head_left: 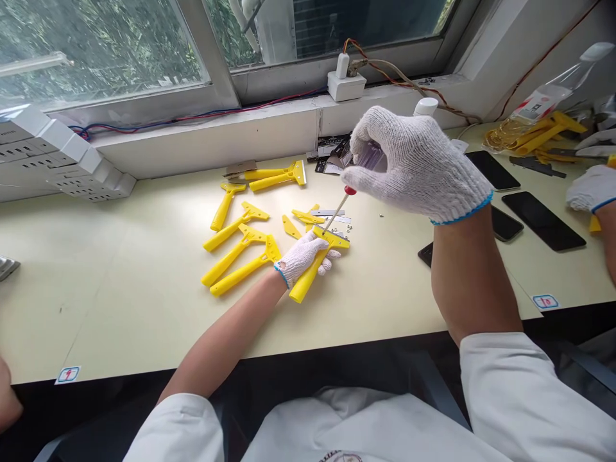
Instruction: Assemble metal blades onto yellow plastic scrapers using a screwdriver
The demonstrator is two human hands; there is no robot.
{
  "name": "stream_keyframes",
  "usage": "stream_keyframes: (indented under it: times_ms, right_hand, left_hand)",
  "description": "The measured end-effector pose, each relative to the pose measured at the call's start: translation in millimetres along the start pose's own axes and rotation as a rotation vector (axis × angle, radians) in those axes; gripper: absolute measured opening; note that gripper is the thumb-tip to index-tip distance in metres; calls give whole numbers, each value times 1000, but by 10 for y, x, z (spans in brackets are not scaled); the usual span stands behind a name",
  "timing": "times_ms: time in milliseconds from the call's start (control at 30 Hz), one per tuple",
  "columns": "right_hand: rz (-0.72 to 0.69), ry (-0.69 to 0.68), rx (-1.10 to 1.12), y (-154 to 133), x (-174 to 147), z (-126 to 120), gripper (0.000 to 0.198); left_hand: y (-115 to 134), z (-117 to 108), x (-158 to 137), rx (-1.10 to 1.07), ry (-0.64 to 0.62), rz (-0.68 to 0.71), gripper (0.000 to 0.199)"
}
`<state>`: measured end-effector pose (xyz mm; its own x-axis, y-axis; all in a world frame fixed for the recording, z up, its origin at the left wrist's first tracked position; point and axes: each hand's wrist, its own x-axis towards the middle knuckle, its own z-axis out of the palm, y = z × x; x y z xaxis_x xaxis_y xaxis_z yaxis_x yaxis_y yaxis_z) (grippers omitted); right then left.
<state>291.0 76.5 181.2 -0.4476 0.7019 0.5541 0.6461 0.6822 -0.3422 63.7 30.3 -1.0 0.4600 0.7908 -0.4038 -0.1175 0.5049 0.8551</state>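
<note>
Here, at the far left edge, a bare part of another person (7, 401) shows at the table's (120, 308) front. Further right, several loose yellow scraper handles (235, 250) lie spread on the pale surface, with two more scrapers (276, 176) near the window ledge. The left hand (303, 255), in a white knit glove, is clamped around a yellow scraper (312, 266), pinning it flat to the table. A screwdriver (339, 208) stands tilted, its tip on the scraper's head. The right hand (414, 163), gloved too, is closed over the clear handle. Small screws (380, 217), probably, lie just beside. Dark phones (541, 221) lie further right, near a co-worker's gloved hand (591, 187).
</note>
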Motion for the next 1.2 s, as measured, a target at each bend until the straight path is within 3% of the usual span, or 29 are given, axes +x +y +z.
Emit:
stream_keyframes:
  times_ms: [133, 300, 567, 867, 1067, 1200]
  right_hand:
    - [21, 65, 21, -9, 9, 45, 12]
    - [-26, 324, 6, -26, -9, -45, 17]
    - [-15, 229, -17, 80, -15, 18, 17]
    - [-36, 223, -33, 57, 12, 88, 17]
    - [-7, 186, -12, 24, 10, 108, 13]
    - [77, 124, -119, 66, 12, 163, 8]
  left_hand:
    - [-27, -35, -2, -15, -14, 20, 30]
    - [-1, -34, -41, -29, -23, 45, 35]
    - [17, -31, -32, -51, 43, -16, 19]
    - [77, 7, -78, -69, 66, -55, 21]
    - [89, 14, -90, -73, 75, -80, 19]
    - [57, 14, -97, -30, 60, -85, 18]
